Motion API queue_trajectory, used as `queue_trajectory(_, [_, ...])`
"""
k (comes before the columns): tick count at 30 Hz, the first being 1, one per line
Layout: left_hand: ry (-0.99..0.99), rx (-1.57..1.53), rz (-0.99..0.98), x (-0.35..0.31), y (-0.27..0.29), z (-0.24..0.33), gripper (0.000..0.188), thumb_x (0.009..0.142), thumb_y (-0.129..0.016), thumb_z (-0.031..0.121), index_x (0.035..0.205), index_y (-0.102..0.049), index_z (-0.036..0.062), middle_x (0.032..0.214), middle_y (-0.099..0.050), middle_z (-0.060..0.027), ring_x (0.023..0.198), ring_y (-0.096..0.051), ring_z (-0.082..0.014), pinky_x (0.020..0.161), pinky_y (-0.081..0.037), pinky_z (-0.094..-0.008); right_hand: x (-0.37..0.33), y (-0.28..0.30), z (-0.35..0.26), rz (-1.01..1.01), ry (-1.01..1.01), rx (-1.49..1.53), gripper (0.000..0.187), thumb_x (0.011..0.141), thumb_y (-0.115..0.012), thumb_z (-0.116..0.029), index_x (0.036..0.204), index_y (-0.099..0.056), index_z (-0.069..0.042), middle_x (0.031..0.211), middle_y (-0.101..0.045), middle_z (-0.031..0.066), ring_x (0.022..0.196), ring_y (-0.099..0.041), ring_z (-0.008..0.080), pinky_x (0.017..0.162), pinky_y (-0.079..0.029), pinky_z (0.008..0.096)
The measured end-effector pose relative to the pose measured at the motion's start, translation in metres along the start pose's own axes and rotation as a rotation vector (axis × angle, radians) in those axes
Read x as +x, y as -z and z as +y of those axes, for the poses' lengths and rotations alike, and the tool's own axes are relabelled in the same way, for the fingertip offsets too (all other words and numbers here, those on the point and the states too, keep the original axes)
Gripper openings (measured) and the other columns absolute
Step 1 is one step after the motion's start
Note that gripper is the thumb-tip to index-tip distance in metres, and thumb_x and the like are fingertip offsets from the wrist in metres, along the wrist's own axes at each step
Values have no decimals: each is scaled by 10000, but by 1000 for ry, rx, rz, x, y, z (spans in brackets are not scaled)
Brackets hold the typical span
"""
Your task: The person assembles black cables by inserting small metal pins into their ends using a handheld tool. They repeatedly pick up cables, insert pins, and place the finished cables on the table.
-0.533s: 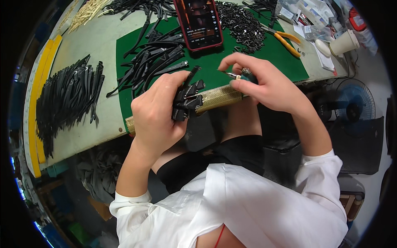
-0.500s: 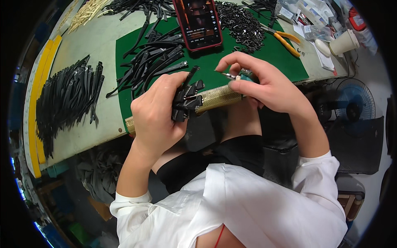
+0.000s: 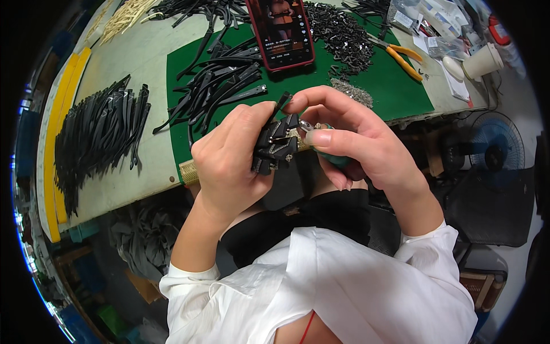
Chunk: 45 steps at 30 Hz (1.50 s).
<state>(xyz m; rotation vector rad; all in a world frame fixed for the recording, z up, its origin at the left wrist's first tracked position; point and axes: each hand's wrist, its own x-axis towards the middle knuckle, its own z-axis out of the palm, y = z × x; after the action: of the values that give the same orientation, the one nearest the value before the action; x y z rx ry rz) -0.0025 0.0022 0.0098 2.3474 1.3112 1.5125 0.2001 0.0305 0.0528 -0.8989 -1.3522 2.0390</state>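
My left hand (image 3: 232,152) is closed round a bunch of black eyeglass temples (image 3: 279,143), their hinge ends pointing right. Small metal parts glint on those ends. In my right hand (image 3: 366,135) is a screwdriver (image 3: 335,158) with a green handle, its metal shank toward the bunch. My right index fingertip reaches the top of one temple that sticks up from the bunch. Whether the screwdriver's tip touches a hinge is hidden. Behind my hands, a gold patterned edge strip (image 3: 188,172) runs along the table's front edge.
On the green mat (image 3: 401,100) lie loose black temples (image 3: 220,86), a phone (image 3: 283,46), small black parts (image 3: 344,43), tiny metal pieces (image 3: 352,93) and orange-handled pliers (image 3: 404,62). Stacked temples (image 3: 103,135) lie left, near a yellow strip (image 3: 54,172). A white cup (image 3: 484,62) lies right.
My right hand has moved left and down, bringing the screwdriver up to the temples in my left hand. The pile of tiny metal pieces now shows more fully.
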Motion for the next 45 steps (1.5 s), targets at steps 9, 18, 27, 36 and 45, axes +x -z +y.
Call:
queue_trajectory(9, [-7, 28, -49, 0, 3, 4, 466, 567, -599, -51, 1032, -637, -48, 834, -654, -158, 693, -671, -298, 640, -531, -312, -3, -9, 1, 83, 33, -74, 236, 1002, -527, -181, 1201, -489, -60, 788, -597, 23, 494, -520, 44, 436, -388, 196])
queue_trajectory(18, [42, 118, -135, -2, -3, -5, 389, 619, -656, -30, 1004, -603, -8, 805, -637, -149, 669, -651, -332, 581, -508, -357, 17, -13, 41, 405, 708, -1125, 335, 903, -611, -82, 1175, -430, -8, 874, -653, 189, 627, -649, 336, 524, -501, 394])
queue_trajectory(27, [134, 464, -231, 63, 22, -88, 273, 835, -671, 67, 1101, -608, 58, 883, -678, -212, 843, -636, -433, 701, -487, -471, 4, 13, 49, 434, 451, -1161, 515, 843, -706, -164, 1259, -444, -12, 832, -651, 183, 652, -659, 365, 571, -516, 422])
queue_trajectory(36, [630, 627, -551, 120, 14, -224, 482, 722, -837, 388, 905, -708, -39, 850, -712, -201, 788, -685, -327, 717, -522, -411, -12, 38, 50, 486, 374, -1093, 475, 841, -713, -144, 1251, -488, -61, 822, -650, 164, 701, -672, 355, 621, -515, 407])
queue_trajectory(45, [629, 178, -373, 125, 61, -209, 248, 873, -725, 312, 862, -695, 65, 736, -703, -24, 535, -498, -57, 490, -381, -248, -30, 83, 26, 415, 310, -1249, 321, 846, -635, -117, 1140, -523, -58, 973, -614, 160, 833, -645, 368, 740, -506, 425])
